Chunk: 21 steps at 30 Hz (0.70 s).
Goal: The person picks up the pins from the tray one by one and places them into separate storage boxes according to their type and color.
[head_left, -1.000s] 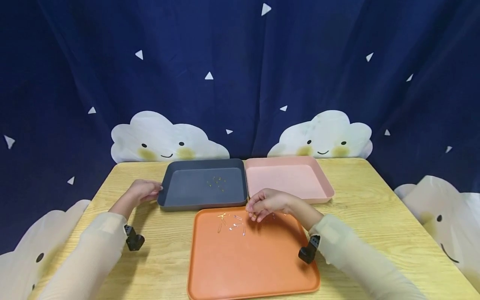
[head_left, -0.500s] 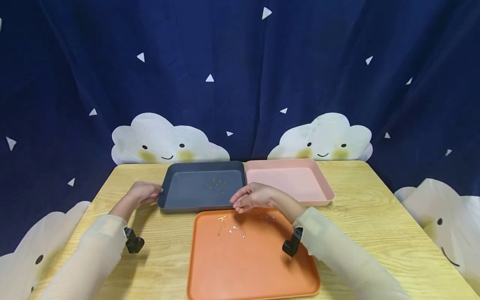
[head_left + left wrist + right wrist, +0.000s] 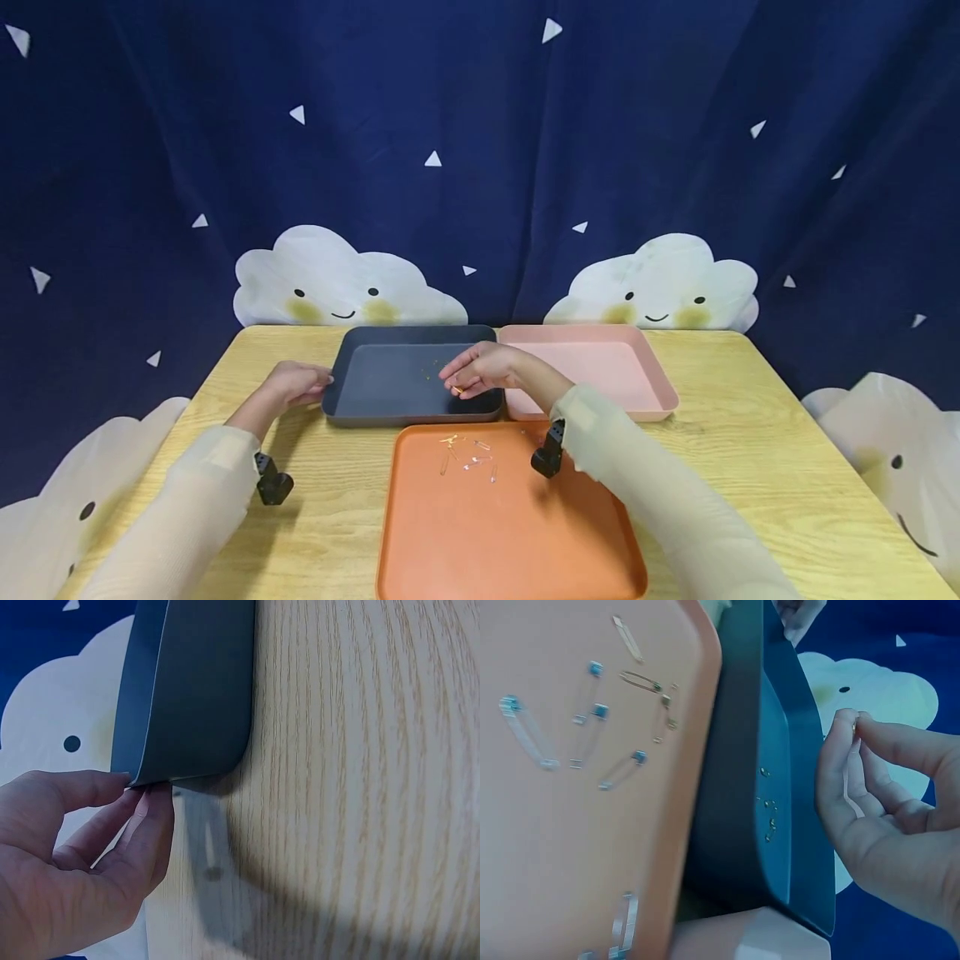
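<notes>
My right hand (image 3: 468,377) hovers over the right part of the grey tray (image 3: 375,392) and pinches a small gold safety pin (image 3: 458,389) between thumb and fingertips (image 3: 847,724). Several small gold pins (image 3: 432,370) lie inside the grey tray (image 3: 742,772). My left hand (image 3: 300,385) touches the grey tray's left wall (image 3: 187,697) with its fingers (image 3: 142,817) at the corner. Nearer me the orange tray (image 3: 510,533) holds several loose safety pins (image 3: 468,454), gold and silver (image 3: 592,712).
A pink tray (image 3: 592,367) stands right of the grey one, touching it. All three sit on a light wooden table (image 3: 750,467). Behind hangs a dark blue curtain with white cloud cut-outs (image 3: 337,283). Bare table lies left and right of the trays.
My right hand has lifted from the orange tray with a gold pin and moved left and away, over the grey tray. The left hand has stayed at the grey tray's wall.
</notes>
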Motion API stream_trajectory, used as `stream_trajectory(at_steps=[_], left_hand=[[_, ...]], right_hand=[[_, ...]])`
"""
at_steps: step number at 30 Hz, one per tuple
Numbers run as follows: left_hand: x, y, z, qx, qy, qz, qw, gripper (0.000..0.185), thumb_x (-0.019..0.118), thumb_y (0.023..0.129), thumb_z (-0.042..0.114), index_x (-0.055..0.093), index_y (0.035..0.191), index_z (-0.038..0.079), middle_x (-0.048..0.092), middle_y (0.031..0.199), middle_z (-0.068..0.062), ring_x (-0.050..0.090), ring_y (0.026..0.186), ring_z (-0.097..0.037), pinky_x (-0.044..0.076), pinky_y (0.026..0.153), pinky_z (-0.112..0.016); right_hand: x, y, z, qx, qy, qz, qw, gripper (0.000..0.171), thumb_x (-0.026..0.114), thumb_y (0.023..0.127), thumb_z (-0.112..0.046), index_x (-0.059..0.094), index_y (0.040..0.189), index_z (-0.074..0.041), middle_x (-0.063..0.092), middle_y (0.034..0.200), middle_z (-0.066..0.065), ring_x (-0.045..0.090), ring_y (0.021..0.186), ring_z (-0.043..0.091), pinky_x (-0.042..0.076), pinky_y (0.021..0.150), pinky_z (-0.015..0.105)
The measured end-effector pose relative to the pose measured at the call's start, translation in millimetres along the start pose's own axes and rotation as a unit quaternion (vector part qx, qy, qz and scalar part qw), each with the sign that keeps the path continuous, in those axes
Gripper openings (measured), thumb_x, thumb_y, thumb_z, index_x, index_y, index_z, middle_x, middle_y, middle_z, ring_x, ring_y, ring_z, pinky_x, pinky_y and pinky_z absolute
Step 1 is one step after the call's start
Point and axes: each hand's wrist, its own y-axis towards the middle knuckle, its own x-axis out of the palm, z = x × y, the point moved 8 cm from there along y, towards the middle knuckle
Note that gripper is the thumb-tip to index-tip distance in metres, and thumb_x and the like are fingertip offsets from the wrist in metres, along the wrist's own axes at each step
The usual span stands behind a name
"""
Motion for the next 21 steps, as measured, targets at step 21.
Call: stream_trajectory(at_steps=[21], left_hand=[[-1.7,4.2,0.4,0.008,-0.009,0.007,0.9999,0.049,0.052,0.092,0.006,0.043,0.137,-0.011,0.042,0.144,-0.030,0.062,0.084,-0.002,0.058,0.090,-0.026]], right_hand=[[-9.9,83.5,-24.3,0.058,-0.051,0.022,0.997,0.036,0.052,0.092,0.006,0.053,0.128,0.012,0.060,0.100,0.013,0.060,0.073,0.011,0.059,0.074,0.021]])
